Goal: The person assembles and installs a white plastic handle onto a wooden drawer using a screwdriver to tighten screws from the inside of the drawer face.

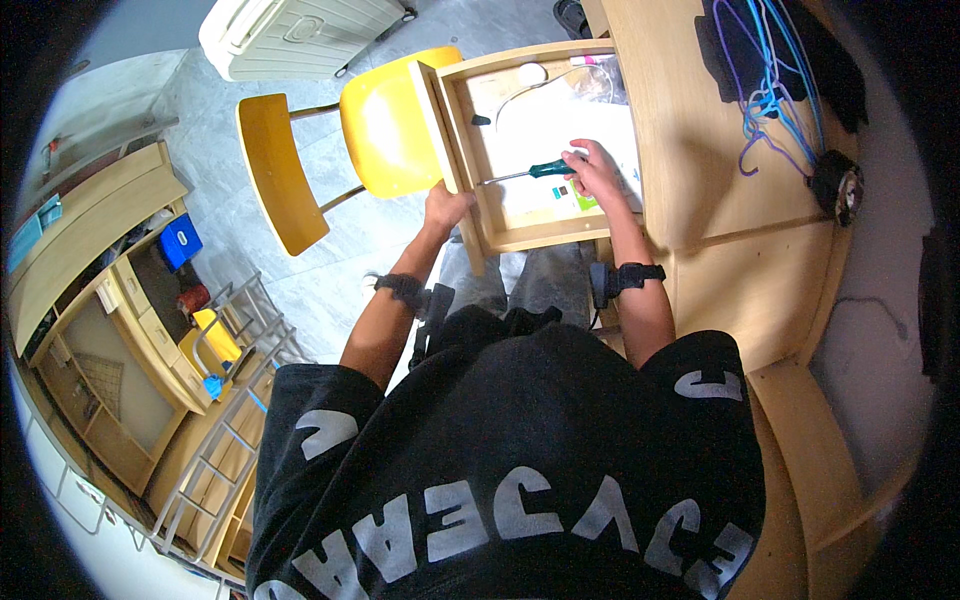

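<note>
A pale wooden drawer [540, 237] stands pulled out from the desk in front of me. My right hand [592, 175] is closed around the dark green handle of a screwdriver [550, 168] above the drawer's inside. Its thin metal shaft points left, the tip near the drawer's front panel. At that panel's near end, my left hand [447, 208] grips the edge, fingers partly hidden. In the drawer lie a white round object [532, 73] with a pale cable, a small black piece [480, 120], a clear plastic bag and a green and white packet [582, 199].
A yellow chair [390, 130] stands just left of the drawer. Blue and purple hangers [770, 100] lie on the wooden desk [700, 200], with a black round object [838, 186] beside them. A white ribbed unit [300, 35] on casters is beyond the chair; a metal ladder [210, 460] is far left.
</note>
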Available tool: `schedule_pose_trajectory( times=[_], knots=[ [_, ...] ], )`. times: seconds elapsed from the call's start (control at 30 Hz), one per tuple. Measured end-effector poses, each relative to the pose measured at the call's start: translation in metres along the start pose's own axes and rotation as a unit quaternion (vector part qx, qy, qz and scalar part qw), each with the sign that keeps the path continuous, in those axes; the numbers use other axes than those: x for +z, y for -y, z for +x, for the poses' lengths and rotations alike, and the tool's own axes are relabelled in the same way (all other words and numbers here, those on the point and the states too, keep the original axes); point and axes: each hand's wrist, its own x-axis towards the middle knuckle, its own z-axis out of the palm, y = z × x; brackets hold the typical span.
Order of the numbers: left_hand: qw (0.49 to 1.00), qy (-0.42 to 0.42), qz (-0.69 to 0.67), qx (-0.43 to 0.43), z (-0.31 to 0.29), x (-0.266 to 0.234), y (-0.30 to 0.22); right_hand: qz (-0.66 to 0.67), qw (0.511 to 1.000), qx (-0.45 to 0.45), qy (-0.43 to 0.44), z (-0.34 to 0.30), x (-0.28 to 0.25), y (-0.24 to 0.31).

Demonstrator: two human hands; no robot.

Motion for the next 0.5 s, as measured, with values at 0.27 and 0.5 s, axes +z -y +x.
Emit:
schedule_pose_trajectory(
  times=[0.27,0.5],
  knots=[
    [1.000,0.008,-0.025,-0.004,0.005,0.001,0.011,-0.061,0.998,-0.011,-0.018,-0.003,0.008,0.004],
    [1.000,0.008,-0.023,0.003,0.001,0.000,0.002,-0.069,0.997,-0.020,-0.010,0.008,-0.001,-0.015]
  ],
)
